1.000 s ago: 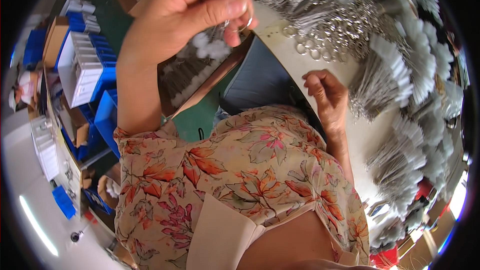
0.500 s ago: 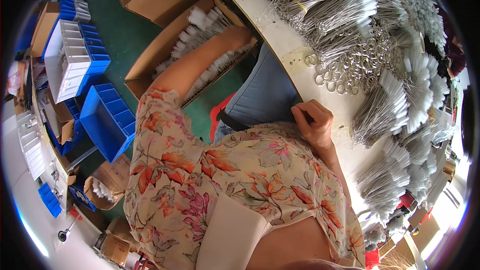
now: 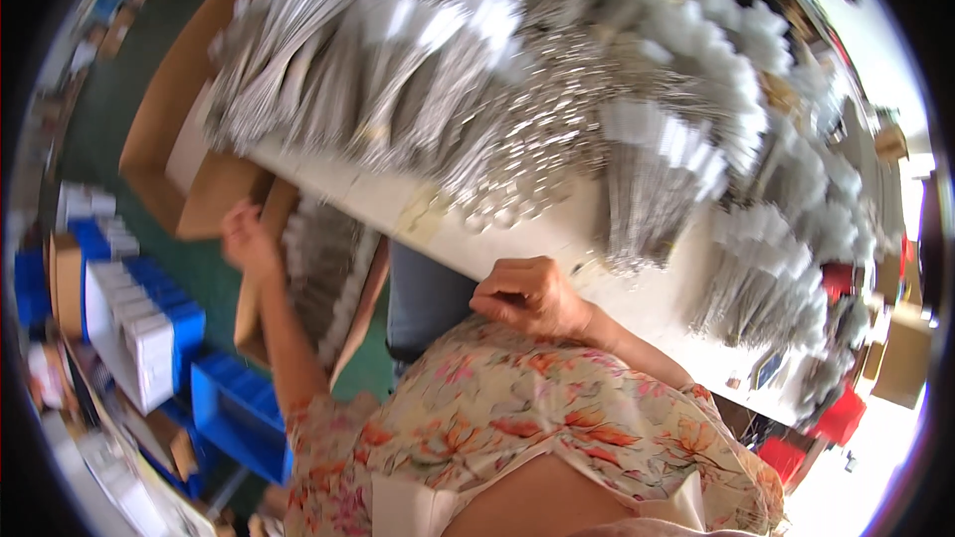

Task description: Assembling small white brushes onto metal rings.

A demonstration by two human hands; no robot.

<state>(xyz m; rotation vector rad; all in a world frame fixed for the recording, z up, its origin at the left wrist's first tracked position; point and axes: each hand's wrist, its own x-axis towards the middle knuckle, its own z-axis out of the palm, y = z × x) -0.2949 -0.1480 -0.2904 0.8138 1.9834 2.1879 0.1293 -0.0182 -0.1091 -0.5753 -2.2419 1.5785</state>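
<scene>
My left hand [image 3: 249, 239] reaches down to the left over an open cardboard box [image 3: 370, 290] on the floor. The box holds rows of thin metal pieces with white tags. The hand is blurred, so I cannot make out its grip. My right hand [image 3: 532, 298] rests on the near edge of the white table [image 3: 398, 204], fingers curled in with nothing visible between them. Just beyond it lies a pile of small metal rings [image 3: 517, 179]. Bundles of tagged metal wires [image 3: 378, 70] cover most of the table.
A second, larger cardboard box [image 3: 169, 139] stands left of the table. Blue bins [image 3: 239, 408] and white-lidded trays [image 3: 129, 328] sit on the green floor at lower left. More tagged bundles [image 3: 756, 268] fan along the right side, with a red crate [image 3: 841, 418] beyond.
My left hand, raised by the rings a second ago, has dropped to the box on the floor. The right hand stays on the table edge. My view has swung toward the table.
</scene>
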